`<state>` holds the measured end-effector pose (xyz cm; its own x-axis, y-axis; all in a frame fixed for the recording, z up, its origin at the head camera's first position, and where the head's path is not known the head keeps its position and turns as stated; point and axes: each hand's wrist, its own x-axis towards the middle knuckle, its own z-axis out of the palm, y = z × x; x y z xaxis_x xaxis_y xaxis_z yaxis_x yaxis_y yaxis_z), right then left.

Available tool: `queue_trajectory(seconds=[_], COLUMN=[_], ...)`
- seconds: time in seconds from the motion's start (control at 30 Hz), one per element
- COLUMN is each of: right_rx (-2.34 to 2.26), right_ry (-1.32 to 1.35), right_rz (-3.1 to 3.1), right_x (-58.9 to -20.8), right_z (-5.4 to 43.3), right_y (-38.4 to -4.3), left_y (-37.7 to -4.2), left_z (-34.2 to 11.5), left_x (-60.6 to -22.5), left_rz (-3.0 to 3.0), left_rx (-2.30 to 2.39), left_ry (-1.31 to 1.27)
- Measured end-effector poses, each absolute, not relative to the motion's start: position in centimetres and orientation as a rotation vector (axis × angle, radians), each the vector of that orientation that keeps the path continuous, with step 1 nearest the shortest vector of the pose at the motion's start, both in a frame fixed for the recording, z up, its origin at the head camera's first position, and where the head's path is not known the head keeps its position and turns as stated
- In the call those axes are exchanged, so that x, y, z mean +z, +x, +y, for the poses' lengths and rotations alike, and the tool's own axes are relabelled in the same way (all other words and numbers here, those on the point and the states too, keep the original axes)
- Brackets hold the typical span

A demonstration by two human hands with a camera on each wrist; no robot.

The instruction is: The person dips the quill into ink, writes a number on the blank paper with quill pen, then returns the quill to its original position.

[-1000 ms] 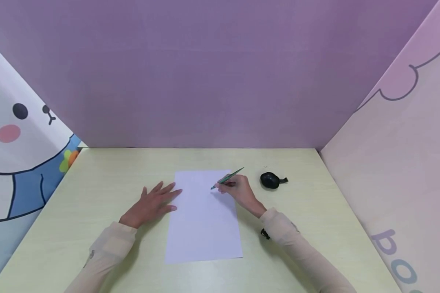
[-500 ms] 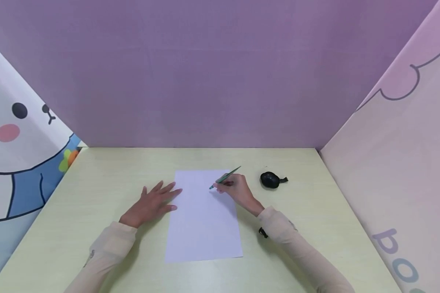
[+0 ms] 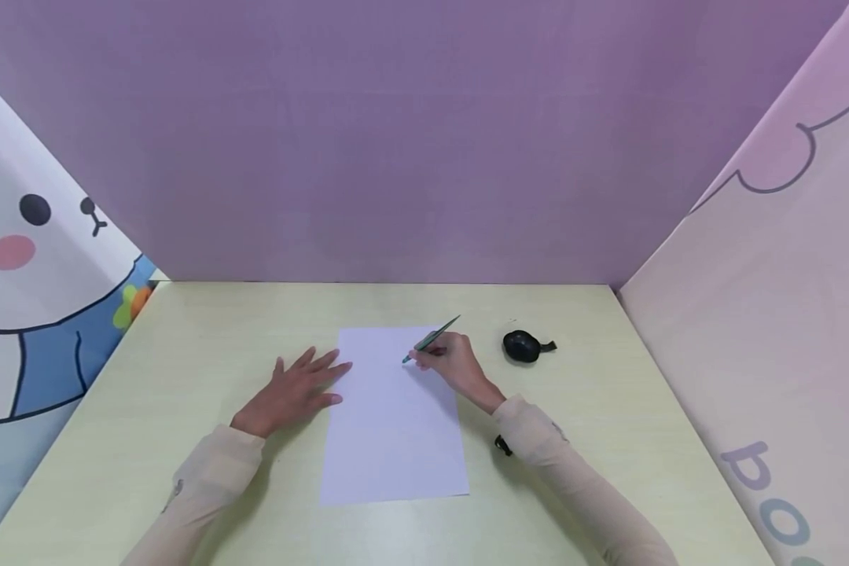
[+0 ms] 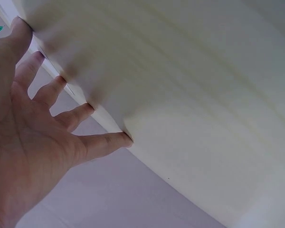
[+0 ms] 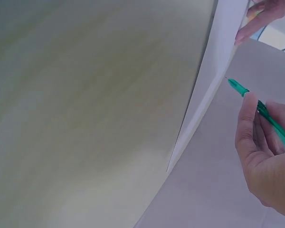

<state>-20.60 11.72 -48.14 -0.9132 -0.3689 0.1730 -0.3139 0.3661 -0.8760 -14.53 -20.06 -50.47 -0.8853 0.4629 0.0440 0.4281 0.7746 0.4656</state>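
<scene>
A sheet of white paper (image 3: 392,440) lies on the pale wooden table, its long side running away from the person. My left hand (image 3: 290,393) rests with spread, straight fingers at the paper's left edge, thumb and index fingertip overlapping it. In the left wrist view, the fingertips of the left hand (image 4: 42,123) press on the tabletop. My right hand (image 3: 456,363) pinches a green pen (image 3: 431,338) over the upper part of the sheet, tip pointing down and left. The right wrist view shows the pen (image 5: 237,87) between thumb and fingers of the right hand (image 5: 266,152).
A round black object with a short strap (image 3: 522,347) sits on the table (image 3: 580,472) right of the paper. A small black piece (image 3: 503,446) shows by the right cuff. A purple panel (image 3: 396,157) stands along the back edge, with printed panels on both sides.
My right hand and the pen have shifted slightly left and a little farther away over the paper. The left hand stays in place on the sheet's edge.
</scene>
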Motion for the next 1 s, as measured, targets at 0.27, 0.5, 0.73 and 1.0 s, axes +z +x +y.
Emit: queue_trajectory(seconds=[0.27,0.5,0.73,1.0], right_rx=[-1.613,-1.570,-1.547,-1.540], right_ry=[-0.644,-0.715,-0.684,-0.679], right_rz=[2.549,2.599,2.592,2.593], right_x=[-48.2,-48.0,-47.9,-48.1], right_z=[11.4,11.2,10.9,10.7], right_y=[-20.7,-20.9,-21.0,-21.4], left_y=[-14.7,-14.9,-14.8,-14.8], left_z=[-20.2,-20.3,-20.3,-20.3], left_x=[-50.9,-51.2,-51.0,-50.8], left_rz=[2.884,2.883,2.881,2.876], left_rx=[0.728,0.735,0.741,0.745], left_ry=[0.716,0.722,0.726,0.731])
